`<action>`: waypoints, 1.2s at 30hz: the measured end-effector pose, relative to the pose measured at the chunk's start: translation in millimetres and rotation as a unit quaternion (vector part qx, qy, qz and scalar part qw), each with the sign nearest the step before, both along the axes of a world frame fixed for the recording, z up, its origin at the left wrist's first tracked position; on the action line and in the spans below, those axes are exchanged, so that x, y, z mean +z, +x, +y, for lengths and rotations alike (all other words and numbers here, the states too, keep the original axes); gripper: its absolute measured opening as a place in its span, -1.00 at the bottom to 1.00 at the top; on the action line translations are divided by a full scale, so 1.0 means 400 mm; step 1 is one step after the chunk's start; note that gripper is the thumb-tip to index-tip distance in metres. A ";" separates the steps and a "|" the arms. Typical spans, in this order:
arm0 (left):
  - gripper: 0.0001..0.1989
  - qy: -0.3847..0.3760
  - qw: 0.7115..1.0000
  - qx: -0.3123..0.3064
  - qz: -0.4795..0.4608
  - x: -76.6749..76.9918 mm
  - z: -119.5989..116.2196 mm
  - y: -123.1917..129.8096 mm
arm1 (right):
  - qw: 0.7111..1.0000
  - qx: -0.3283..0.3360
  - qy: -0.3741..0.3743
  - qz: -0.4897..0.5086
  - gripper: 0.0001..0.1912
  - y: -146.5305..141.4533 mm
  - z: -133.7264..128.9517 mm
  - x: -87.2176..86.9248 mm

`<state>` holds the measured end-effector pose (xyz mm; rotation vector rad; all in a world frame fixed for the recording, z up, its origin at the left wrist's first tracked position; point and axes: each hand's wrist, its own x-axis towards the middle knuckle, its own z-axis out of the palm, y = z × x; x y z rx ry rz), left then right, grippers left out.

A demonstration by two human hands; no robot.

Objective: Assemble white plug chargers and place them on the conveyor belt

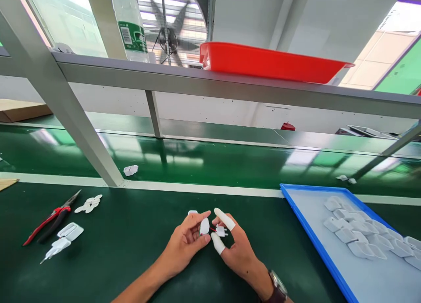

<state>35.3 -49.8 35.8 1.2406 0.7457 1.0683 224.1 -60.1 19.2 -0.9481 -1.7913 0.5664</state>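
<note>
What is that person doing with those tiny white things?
A person sits at a green table holding a small white plug part between both hands. The left hand pinches a white piece, and the right hand, with white finger covers, grips the pronged bit. A blue tray of similar white parts lies to the right. Red pliers and a few loose parts lie to the left.
</note>
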 end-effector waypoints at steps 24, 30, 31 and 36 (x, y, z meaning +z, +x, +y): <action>-0.30 0.109 0.960 0.110 0.231 -0.011 0.038 -0.056 | 0.997 -0.022 -0.029 0.065 -0.51 0.031 0.010 0.023; -0.62 0.201 0.896 0.138 0.371 -0.070 0.084 -0.087 | 0.998 -0.015 0.018 0.059 -0.63 0.032 0.015 0.043; -0.67 0.207 0.897 0.127 0.370 -0.072 0.082 -0.084 | 0.998 -0.009 0.032 0.055 -0.62 0.032 0.016 0.046; -0.62 0.286 0.892 0.121 0.329 -0.055 0.049 -0.060 | 0.995 0.006 0.099 0.028 -0.55 0.030 0.019 0.049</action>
